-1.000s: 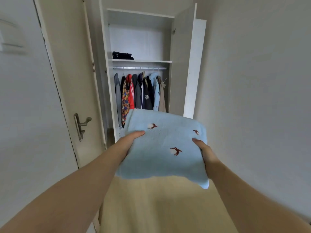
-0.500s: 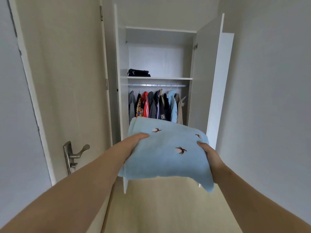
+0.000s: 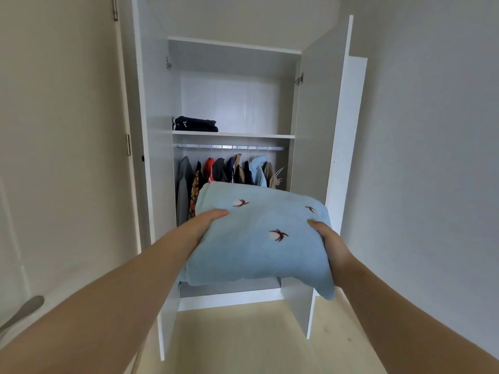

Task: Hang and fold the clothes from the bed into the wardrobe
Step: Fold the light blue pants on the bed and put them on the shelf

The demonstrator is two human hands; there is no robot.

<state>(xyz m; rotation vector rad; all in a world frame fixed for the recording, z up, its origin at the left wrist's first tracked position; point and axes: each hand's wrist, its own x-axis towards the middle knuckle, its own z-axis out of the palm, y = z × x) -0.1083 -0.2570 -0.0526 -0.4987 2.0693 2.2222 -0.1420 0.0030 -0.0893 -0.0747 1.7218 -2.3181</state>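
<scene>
Grey metal door handle (image 3: 24, 310) shows blurry in the lower left corner, on a big pale door (image 3: 62, 157) that fills the left side. Next comes the left hand (image 3: 208, 221), near the middle. Its grip holds the left edge of a light blue folded cloth (image 3: 259, 238), soft and fluffy, with small brown bird shapes on it. The thumb lies on top and the other fingers are hidden under the cloth.

The cloth is up in the air in the middle of the frame, in front of an open tall white wardrobe (image 3: 232, 44). Up above it, a small pile of dark folded clothes (image 3: 195, 124) sits at the left end of a white shelf (image 3: 243, 135). Under the shelf, a row of hanging clothes (image 3: 229, 171) in many colours hangs from a silver rail (image 3: 229, 147).

The right hand (image 3: 330, 244) grips the right edge of the cloth the same way, thumb on top. One corner of the cloth droops below this hand. Behind it stands the open white wardrobe door (image 3: 316, 130), and a plain grey wall (image 3: 432, 157) fills the right side.
</scene>
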